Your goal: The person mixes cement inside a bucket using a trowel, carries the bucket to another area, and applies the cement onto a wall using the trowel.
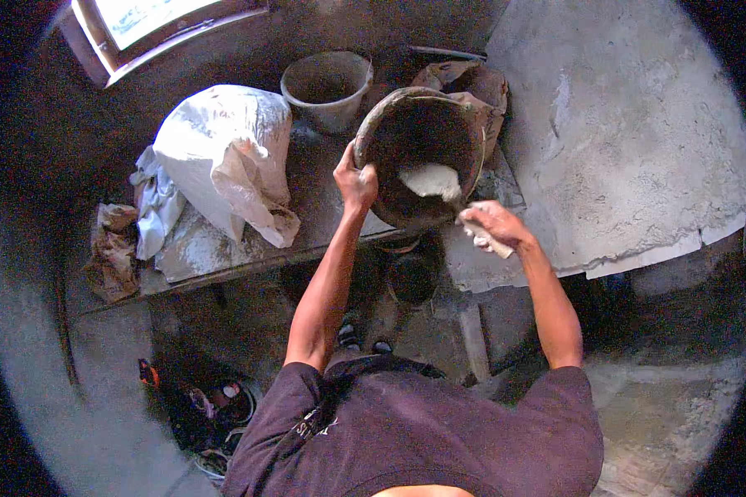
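Note:
A dark, round bucket (376,118) is tipped toward me at the front of a table. My left hand (356,182) is closed round the left side of its rim. My right hand (497,225), at the bucket's lower right, grips the pale handle of a trowel (431,180). The trowel's blade reaches into the bucket's mouth and looks light grey, perhaps coated with powder or mortar. The bucket's dark inside hides how much it holds.
On the dusty table (192,253) stand a bulging white sack (224,157), a second bucket (327,103) and a brown paper bag (493,95). A crumpled brown bag (112,248) lies at the left end. A rough grey slab (613,166) extends to the right. Dark containers (410,277) sit below.

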`<state>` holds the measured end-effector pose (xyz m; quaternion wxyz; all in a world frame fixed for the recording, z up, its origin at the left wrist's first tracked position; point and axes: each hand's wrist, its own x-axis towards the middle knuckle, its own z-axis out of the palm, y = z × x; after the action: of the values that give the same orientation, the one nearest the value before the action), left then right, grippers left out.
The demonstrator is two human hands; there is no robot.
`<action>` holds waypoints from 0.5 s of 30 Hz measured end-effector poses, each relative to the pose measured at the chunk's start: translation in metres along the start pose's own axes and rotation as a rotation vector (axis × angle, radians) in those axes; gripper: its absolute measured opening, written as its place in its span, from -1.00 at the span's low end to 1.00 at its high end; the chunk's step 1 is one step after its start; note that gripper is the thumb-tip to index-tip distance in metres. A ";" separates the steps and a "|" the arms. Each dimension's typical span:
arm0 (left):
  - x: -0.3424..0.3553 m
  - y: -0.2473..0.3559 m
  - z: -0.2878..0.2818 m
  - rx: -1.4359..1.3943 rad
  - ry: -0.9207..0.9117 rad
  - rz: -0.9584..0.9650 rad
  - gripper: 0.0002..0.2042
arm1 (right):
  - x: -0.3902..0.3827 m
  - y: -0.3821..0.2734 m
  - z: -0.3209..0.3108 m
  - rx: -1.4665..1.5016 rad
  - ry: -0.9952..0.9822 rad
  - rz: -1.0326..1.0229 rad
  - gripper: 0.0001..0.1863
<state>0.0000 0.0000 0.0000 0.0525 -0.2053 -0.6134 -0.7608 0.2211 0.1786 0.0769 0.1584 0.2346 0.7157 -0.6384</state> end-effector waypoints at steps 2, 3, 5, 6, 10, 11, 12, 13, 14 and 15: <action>0.001 0.001 -0.001 -0.016 0.023 -0.024 -0.54 | -0.007 -0.014 -0.003 -0.174 0.209 -0.190 -0.76; 0.006 0.004 0.004 -0.032 0.023 -0.002 -0.54 | -0.005 -0.025 -0.009 -0.225 0.250 -0.280 -0.74; 0.003 0.005 0.002 -0.019 0.025 -0.006 -0.54 | 0.007 -0.026 0.001 -0.456 0.420 -0.447 -0.72; 0.000 0.005 0.003 -0.014 0.036 0.019 -0.55 | 0.022 -0.023 0.008 -0.615 0.498 -0.523 -0.72; 0.004 0.005 0.002 -0.009 0.005 -0.018 -0.56 | 0.074 -0.012 0.019 -1.006 0.504 -0.531 -0.73; 0.003 0.005 0.003 -0.027 0.026 -0.010 -0.57 | 0.080 -0.010 0.019 -1.055 0.506 -0.465 -0.74; 0.002 0.005 0.003 -0.028 0.049 -0.041 -0.57 | 0.079 -0.007 0.018 -1.049 0.552 -0.473 -0.75; 0.003 0.005 0.002 -0.008 0.060 -0.010 -0.56 | 0.080 -0.008 0.014 -1.025 0.540 -0.500 -0.75; 0.003 0.005 0.001 0.031 0.062 -0.020 -0.56 | 0.077 -0.009 0.009 -1.002 0.533 -0.512 -0.75; 0.002 0.005 0.000 0.068 0.062 -0.030 -0.56 | 0.073 -0.010 0.004 -0.992 0.533 -0.476 -0.74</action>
<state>-0.0006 -0.0006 0.0050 0.0672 -0.1704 -0.6401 -0.7461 0.1545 0.1833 0.0466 -0.0830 0.1181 0.9755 -0.1660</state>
